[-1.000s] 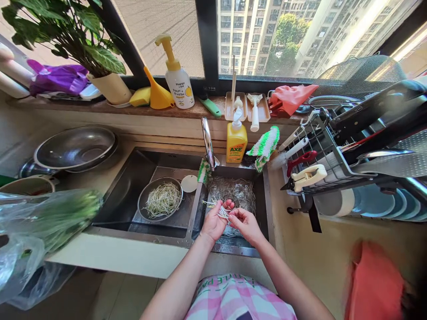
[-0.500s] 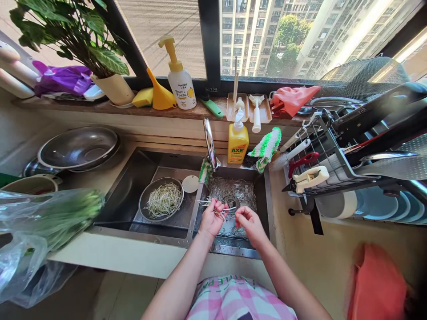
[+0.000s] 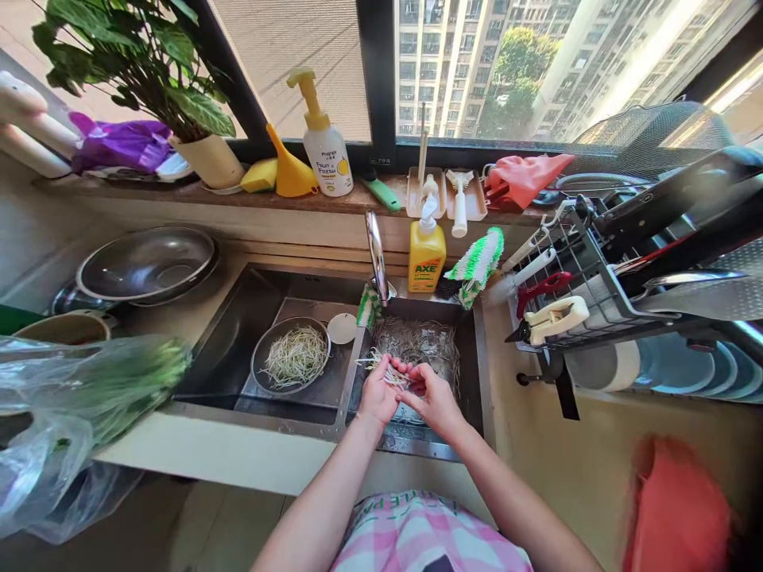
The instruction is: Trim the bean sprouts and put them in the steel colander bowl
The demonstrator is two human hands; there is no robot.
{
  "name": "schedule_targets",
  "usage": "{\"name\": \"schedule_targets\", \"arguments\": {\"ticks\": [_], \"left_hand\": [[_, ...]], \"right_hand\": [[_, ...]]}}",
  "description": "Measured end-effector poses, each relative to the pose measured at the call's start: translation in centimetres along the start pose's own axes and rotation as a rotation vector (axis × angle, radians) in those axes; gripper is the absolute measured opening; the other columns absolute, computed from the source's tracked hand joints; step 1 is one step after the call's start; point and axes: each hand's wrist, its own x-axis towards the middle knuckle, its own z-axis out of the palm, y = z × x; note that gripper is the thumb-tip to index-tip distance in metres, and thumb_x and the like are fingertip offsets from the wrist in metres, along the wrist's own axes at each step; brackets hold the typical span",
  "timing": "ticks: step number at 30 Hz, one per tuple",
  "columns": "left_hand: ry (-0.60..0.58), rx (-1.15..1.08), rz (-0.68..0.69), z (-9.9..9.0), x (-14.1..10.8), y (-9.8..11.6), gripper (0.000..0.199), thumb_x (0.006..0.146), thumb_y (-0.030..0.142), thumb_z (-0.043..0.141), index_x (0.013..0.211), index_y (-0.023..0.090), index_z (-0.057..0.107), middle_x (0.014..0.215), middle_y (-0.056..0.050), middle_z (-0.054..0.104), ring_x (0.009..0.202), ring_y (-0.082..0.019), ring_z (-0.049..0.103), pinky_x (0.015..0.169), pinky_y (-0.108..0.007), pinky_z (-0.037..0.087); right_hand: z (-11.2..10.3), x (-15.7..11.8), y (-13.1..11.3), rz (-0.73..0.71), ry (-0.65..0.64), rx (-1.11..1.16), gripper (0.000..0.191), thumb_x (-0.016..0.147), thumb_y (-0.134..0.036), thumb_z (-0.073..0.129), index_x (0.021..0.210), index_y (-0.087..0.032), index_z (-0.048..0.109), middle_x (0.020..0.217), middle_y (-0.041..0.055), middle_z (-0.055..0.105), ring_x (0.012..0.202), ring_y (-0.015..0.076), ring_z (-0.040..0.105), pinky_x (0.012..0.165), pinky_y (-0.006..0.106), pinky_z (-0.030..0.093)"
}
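Observation:
My left hand (image 3: 377, 394) sits over the steel sink (image 3: 262, 413), pinching a small bunch of bean sprouts (image 3: 385, 372). My right hand (image 3: 434, 401) meets it from the right, with its fingertips on the same sprouts. Below them, a heap of sprouts (image 3: 417, 343) lies in the right basin of the sink. More sprouts fill a round steel bowl (image 3: 291, 357) that stands on a rack in the left basin, a short way left of my left hand.
A steel faucet (image 3: 377, 258) rises behind the sink, beside a yellow AXE bottle (image 3: 427, 256) and a green-and-white brush (image 3: 477, 266). A dish rack (image 3: 602, 294) stands on the right. Steel basins (image 3: 146, 266) and bagged greens (image 3: 89, 377) are on the left.
My right hand has moved left from a small gap to meet my left hand at the sprouts. The view has shifted slightly.

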Motion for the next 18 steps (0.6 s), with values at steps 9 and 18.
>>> {"name": "schedule_targets", "arguments": {"ticks": [9,18], "left_hand": [[-0.018,0.016,0.015,-0.3,0.1,0.3,0.009,0.079,0.019,0.051,0.075,0.015,0.058,0.077,-0.004,0.065,0.077,-0.015,0.062,0.083,-0.038,0.046],[-0.11,0.15,0.117,-0.8,0.4,2.5,0.007,0.077,0.023,0.055,0.08,0.017,0.056,0.085,-0.003,0.066,0.088,-0.016,0.061,0.088,-0.04,0.041]], "right_hand": [[1.4,-0.3,1.2,0.242,0.001,0.256,0.011,0.067,-0.026,0.056,0.068,-0.019,0.048,0.055,-0.0051,0.05,0.048,0.0094,0.045,0.046,0.021,0.037],[-1.3,-1.2,1.4,0.424,-0.036,0.455,0.012,0.061,-0.024,0.056,0.066,-0.018,0.047,0.057,-0.0044,0.052,0.052,0.0107,0.053,0.049,0.021,0.041]]}}
